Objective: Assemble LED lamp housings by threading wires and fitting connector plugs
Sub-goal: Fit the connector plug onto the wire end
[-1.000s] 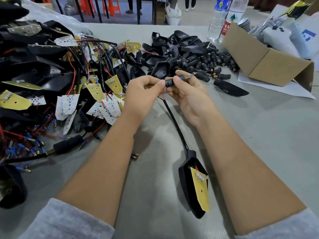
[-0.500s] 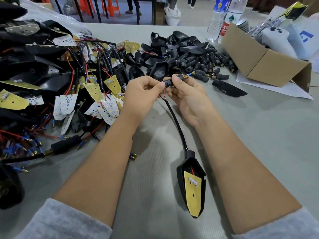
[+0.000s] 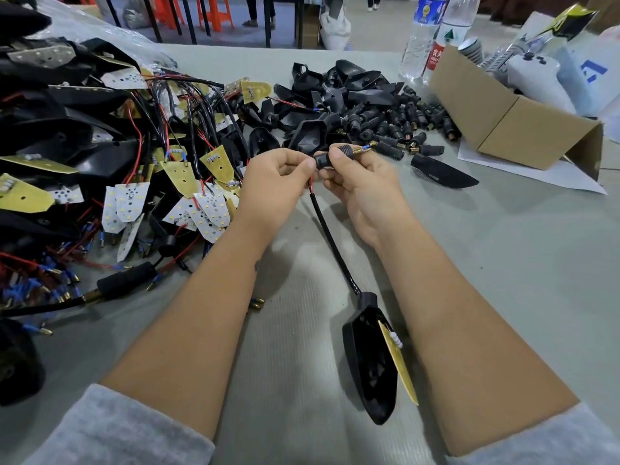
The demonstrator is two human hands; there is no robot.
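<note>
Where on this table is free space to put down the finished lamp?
Bare table lies right of the right forearm, below the cardboard box and paper. A smaller patch lies between the forearms, above the housing. The left side is crowded with wired boards; plugs fill the far middle.

Both hands meet above the bench (image 3: 503,263): the left hand (image 3: 275,182) pinches the black cable's (image 3: 330,243) end, and the right hand (image 3: 362,182) pinches the connector plug (image 3: 339,155). Below the grip, the cable runs down to a black lamp housing (image 3: 369,360) lying between the forearms.
</note>
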